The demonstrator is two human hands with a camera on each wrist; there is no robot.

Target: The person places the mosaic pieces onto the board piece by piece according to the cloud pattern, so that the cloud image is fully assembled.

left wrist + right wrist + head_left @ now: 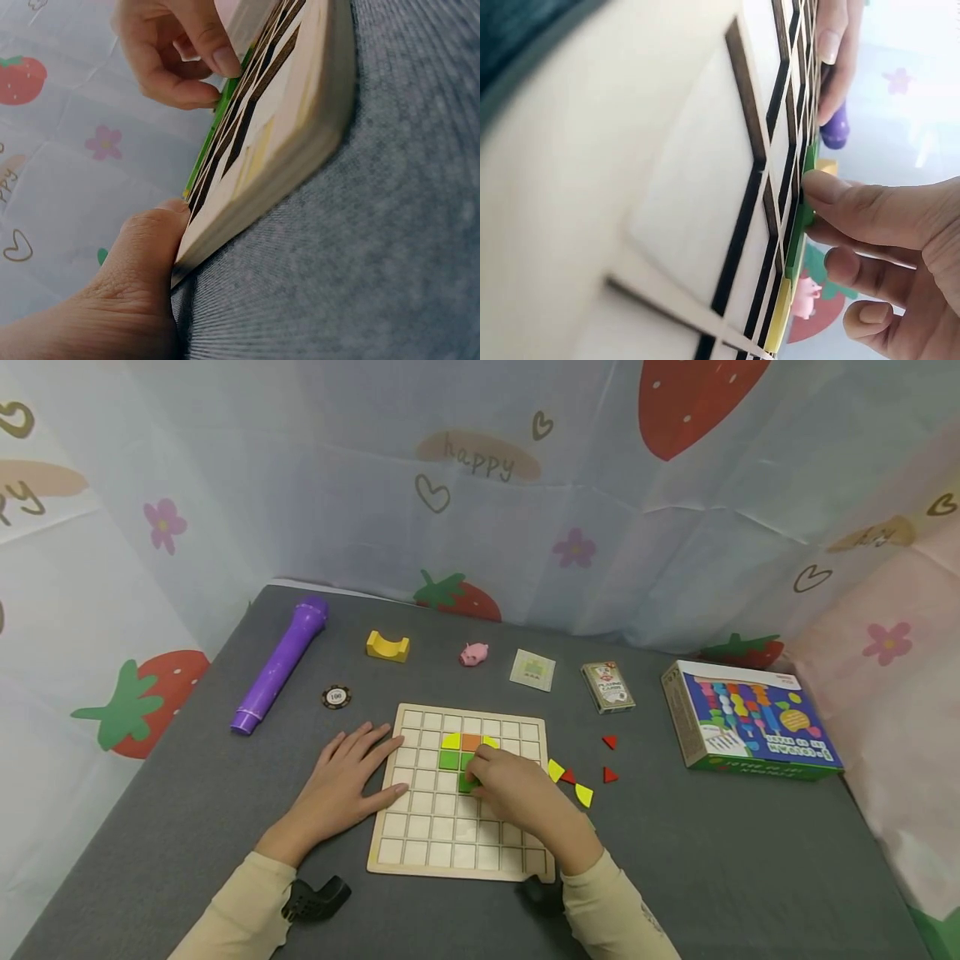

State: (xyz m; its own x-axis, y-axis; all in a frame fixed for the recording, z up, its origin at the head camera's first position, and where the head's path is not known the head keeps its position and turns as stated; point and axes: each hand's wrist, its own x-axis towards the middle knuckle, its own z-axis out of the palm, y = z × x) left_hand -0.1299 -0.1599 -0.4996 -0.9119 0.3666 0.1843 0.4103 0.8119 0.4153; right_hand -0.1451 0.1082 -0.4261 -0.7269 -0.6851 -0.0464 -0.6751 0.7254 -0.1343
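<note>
Since the grey table [187, 831] gives the board [442, 828] a flat bed near its middle, I'd say steadiness depends mostly on the left hand [337, 792], which lies spread and grips nothing, forefinger and thumb on the board's left edge; light pressure there should do. The right hand [516, 789] has a narrow pinch, thumb and fingertip close on a green tile [466, 783] in the grid's upper middle, two cells below the orange tile [471, 742]. To seat it well, I'd square its sides to the cell, press evenly and lift straight off. As for looks, the board is pale wood with a plain rim and dark-sided dividers; the green tile is flat and bright, and yellow quarter-rounds [451, 742] flank the orange one. Smallest are the red triangles [610, 774], loose off the board's right side.
</note>
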